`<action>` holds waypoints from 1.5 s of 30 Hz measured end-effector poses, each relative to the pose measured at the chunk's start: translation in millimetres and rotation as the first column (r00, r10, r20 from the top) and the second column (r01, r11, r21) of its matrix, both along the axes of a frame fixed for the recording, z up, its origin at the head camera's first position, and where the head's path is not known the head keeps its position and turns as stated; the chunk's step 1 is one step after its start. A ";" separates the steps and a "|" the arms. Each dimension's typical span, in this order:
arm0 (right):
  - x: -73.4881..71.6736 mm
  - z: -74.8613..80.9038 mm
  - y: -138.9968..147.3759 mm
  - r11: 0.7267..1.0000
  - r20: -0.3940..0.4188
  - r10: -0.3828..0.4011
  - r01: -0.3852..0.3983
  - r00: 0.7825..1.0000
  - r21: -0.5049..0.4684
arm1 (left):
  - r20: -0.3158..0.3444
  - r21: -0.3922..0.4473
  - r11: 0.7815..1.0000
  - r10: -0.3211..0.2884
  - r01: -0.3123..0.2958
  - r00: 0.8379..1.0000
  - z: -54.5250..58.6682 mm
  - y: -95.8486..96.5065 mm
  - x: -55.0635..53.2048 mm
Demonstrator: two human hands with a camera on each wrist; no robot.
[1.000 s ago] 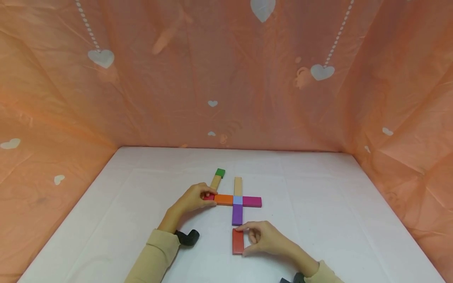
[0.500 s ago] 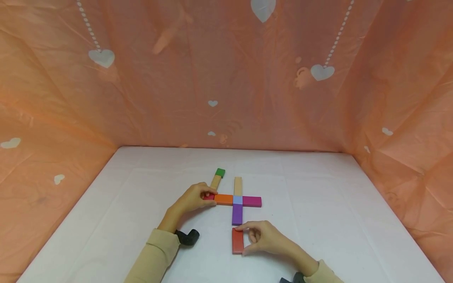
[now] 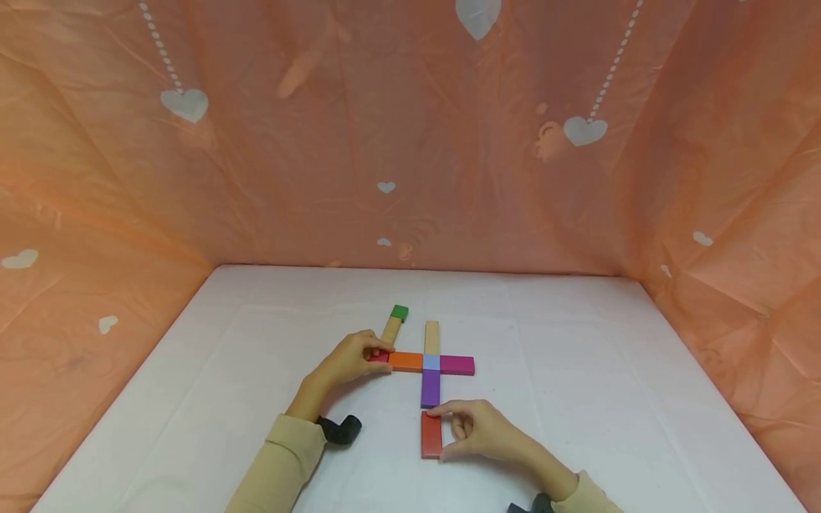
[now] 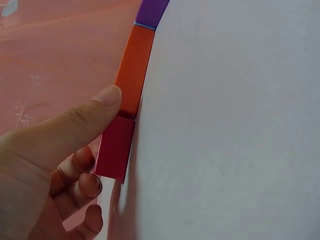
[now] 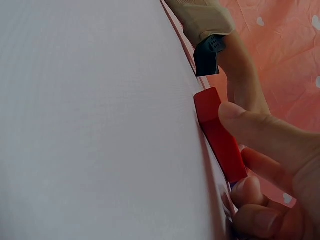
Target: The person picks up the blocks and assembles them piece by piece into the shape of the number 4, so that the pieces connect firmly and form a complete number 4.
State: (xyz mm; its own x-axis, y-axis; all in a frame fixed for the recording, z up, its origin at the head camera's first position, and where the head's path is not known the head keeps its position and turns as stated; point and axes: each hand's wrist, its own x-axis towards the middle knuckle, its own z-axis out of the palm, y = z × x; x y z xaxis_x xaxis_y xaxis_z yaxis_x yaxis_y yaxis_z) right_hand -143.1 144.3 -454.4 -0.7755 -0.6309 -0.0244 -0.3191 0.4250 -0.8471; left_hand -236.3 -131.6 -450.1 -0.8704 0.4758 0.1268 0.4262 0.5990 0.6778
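My left hand (image 3: 349, 358) pinches a crimson block (image 4: 115, 150) at the left end of a row, its thumb lying where that block meets an orange block (image 3: 406, 362). A light blue square block (image 3: 431, 363) joins the orange block to a magenta block (image 3: 457, 365), with a natural wood block (image 3: 432, 338) behind and a purple block (image 3: 430, 388) in front. My right hand (image 3: 490, 431) holds a red rectangular block (image 3: 431, 436) flat on the table, index finger at its far end and thumb at its near right corner. Only a narrow gap separates red from purple.
Behind the left hand, another natural wood block (image 3: 391, 330) slants away, tipped by a green block (image 3: 400, 313). White cloth covers the table (image 3: 577, 370). Orange sheeting (image 3: 410, 142) with hearts rises at the back and sides. Each wrist wears a black camera (image 3: 342, 431).
The right hand has slid the red block slightly forward, narrowing the gap to the purple block. The left hand has stayed in place on the crimson block.
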 end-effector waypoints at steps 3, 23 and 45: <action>0.0 1.0 -0.2 1.000 0.005 -0.002 0.002 1.000 -0.002 | 0.005 -0.003 1.000 -0.003 0.003 1.000 0.7 -0.3 -0.6; -3.6 -3.8 -0.5 1.000 -0.010 -0.010 0.010 1.000 0.025 | -0.009 0.020 1.000 -0.014 0.014 1.000 0.4 -2.4 -0.9; -0.7 -3.3 -3.1 0.999 -0.019 -0.019 0.020 1.000 0.038 | -0.014 0.016 1.000 -0.008 0.008 1.000 0.8 -4.6 2.5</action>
State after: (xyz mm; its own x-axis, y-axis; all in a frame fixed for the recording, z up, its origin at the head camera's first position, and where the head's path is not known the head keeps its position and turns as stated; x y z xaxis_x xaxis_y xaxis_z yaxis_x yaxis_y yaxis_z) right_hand -143.7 141.3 -457.7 -0.7884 -0.6143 -0.0337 -0.3261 0.4636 -0.8239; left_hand -233.8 -136.2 -449.3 -0.8647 0.4805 0.1465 0.4404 0.5847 0.6813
